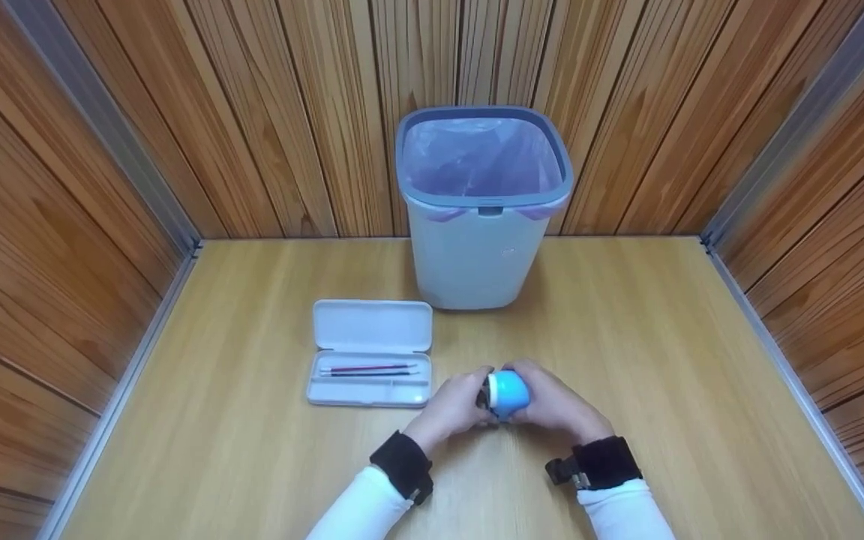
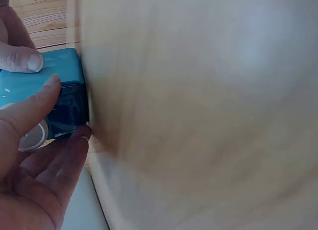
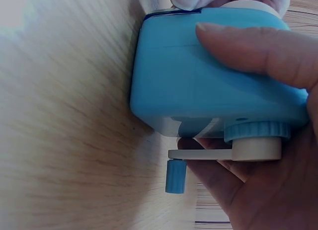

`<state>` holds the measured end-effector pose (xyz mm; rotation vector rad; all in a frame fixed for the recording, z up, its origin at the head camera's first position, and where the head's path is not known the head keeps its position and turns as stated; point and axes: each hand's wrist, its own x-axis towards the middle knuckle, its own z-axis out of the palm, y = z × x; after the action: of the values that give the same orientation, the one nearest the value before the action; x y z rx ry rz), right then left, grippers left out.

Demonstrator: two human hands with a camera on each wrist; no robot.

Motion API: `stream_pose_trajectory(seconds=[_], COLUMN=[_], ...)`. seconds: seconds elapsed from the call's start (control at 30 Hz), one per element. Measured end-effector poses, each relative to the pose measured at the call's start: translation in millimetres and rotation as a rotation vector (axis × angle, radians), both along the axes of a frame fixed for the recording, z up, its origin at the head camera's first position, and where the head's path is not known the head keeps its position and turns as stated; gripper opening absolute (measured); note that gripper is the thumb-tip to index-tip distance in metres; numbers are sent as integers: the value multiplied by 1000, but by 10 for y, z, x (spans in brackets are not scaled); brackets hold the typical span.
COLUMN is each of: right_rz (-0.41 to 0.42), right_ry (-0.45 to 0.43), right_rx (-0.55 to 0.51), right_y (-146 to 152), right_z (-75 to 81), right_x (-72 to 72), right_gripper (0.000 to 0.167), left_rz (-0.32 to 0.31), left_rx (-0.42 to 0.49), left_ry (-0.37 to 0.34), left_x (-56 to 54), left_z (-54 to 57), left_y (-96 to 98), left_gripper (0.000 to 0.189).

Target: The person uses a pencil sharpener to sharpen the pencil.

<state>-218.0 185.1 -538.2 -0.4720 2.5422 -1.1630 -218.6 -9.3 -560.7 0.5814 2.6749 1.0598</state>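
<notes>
A blue hand-crank pencil sharpener (image 1: 508, 392) is between my two hands, close over the table in front of me. My right hand (image 1: 556, 399) grips its blue body, the thumb lying along one side. The crank (image 3: 201, 154), pale with a small blue knob, sticks out on the right hand's side. With thumb and fingers, my left hand (image 1: 456, 405) pinches the opposite end, at the dark see-through shavings drawer (image 2: 69, 108) beside a white ring (image 2: 35, 136). Part of the drawer is hidden behind the left fingers in the head view.
An open white pencil case (image 1: 372, 327) lies left of the hands, with a red and a dark pencil (image 1: 368, 373) inside. Behind stands a light grey bin (image 1: 477, 255) with a blue-grey rim and a plastic liner. Wooden panel walls enclose the table (image 1: 252, 450).
</notes>
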Motion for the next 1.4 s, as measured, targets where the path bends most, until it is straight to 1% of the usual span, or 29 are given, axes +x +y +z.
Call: stream_pose_trajectory(seconds=[0.17, 0.23, 0.33, 0.43, 0.53, 0.67, 0.7, 0.77, 0.83, 0.87, 0.97, 1.07, 1.13, 1.17, 1.23, 1.33, 1.4], right_rz=[8, 14, 31, 30, 19, 14, 12, 4, -4, -8, -9, -8, -9, -7, -4, 1, -12], right_ry=[-1, 13, 34, 39, 36, 30, 25, 14, 8, 10, 13, 14, 23, 42, 97, 209, 255], right_rx=[-11, -17, -19, -15, 0, -1, -6, -11, -11, -9, -3, 9, 29, 44, 81, 139, 164], right_y=[-10, -7, -6, -3, 2, 0, 0, 1, 5, 9, 13, -1, -21, -36, -70, -120, -148], right_z=[4, 1, -18, -34, -45, -44, -44, -39, -33, -31, -24, -25, -26, -26, -24, -28, -22], right_x=[-4, -12, -18, -17, -11, -3, 1, 8, 14, 14, 8, -21, -54, -76, -128, -217, -270], right_gripper=[63, 63, 64, 66, 66, 66, 66, 68, 68, 68, 65, 63, 62, 61, 60, 59, 58], left_rz=[2, 4, 5, 5, 1, -13, -19, -28, -35, -38, -40, -37, -33, -30, -23, -4, 6], left_rx=[-26, -31, -26, -21, -34, -95, -124, -182, -234, -261, -309, -350, -371, -379, -389, -404, -412], left_ry=[34, 42, 52, 59, 62, 85, 106, 174, 264, 320, 459, 555, 597, 616, 642, 677, 688], left_x=[2, 2, 3, 16, 44, 99, 112, 134, 149, 154, 160, 149, 121, 99, 50, -38, -101], left_z=[22, 27, 18, 7, 17, 73, 91, 125, 153, 163, 182, 178, 169, 162, 154, 153, 163], left_y=[12, 24, 37, 49, 62, 69, 71, 80, 91, 96, 101, 88, 74, 66, 49, 31, 25], left_gripper=[71, 73, 75, 78, 75, 67, 66, 64, 61, 60, 54, 52, 52, 52, 52, 51, 49])
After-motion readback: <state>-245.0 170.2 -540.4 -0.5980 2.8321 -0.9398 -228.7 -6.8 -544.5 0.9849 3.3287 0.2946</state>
